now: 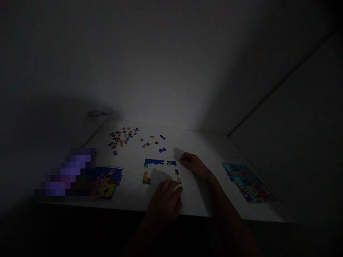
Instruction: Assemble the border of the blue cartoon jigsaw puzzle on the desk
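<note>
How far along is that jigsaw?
Some border sections look joined, with gaps between. The left hand is over the lower edge, the right hand beside the upper right; any held piece is hidden. The visible middle is unfilled; loose pieces lie beyond.

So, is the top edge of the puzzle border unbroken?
No, a gap parts the blue strip from the short section beside it.

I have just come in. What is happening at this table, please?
A person is handling a jigsaw puzzle in dim light. The left hand is at the lower edge of a partly formed border, which has gaps and no filled middle. The right hand is just to the right of the border; whether either hand grips a piece is unclear. Loose pieces lie beyond the border, mostly to the left. A colourful picture lies on each side.
</note>
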